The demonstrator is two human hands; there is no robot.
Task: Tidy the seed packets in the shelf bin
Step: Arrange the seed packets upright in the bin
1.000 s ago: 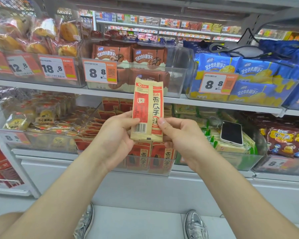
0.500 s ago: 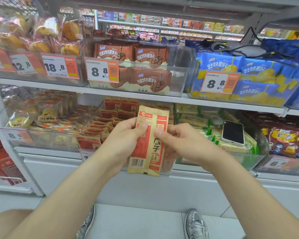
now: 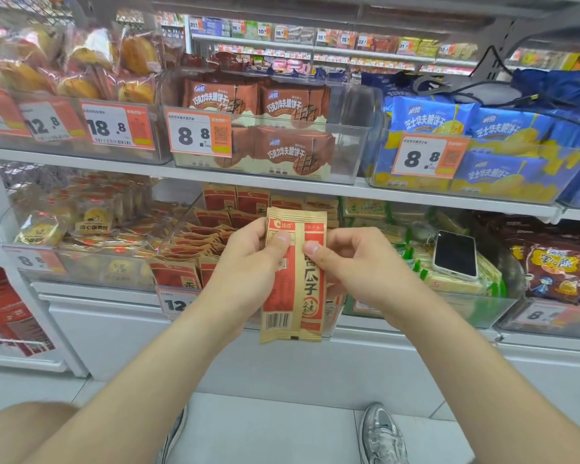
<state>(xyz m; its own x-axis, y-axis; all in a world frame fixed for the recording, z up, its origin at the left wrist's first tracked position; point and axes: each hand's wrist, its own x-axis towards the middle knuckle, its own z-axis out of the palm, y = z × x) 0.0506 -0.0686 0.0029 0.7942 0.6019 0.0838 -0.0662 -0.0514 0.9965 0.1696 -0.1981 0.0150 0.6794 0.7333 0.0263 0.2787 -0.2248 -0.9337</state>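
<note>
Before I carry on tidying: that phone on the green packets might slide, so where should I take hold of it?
Probably across the two long edges of the phone, mid-length, reaching in from the front over the bin wall. It lies screen up on the green packets, so its flat face offers no grip, and the shelf above crowds a top-down reach.

Two-handed grip: left hand (image 3: 248, 266) and right hand (image 3: 355, 262) on one seed packet (image 3: 293, 296)

Left: thumb laid flat across the packet's front near the top, fingers curled behind its left edge. Right: thumb tip pressed on the front, fingers bent at the knuckles behind the right edge. Thumbs close, not touching. Both forearms bare, extended forward from the lower corners and converging; wrists roughly level
</note>
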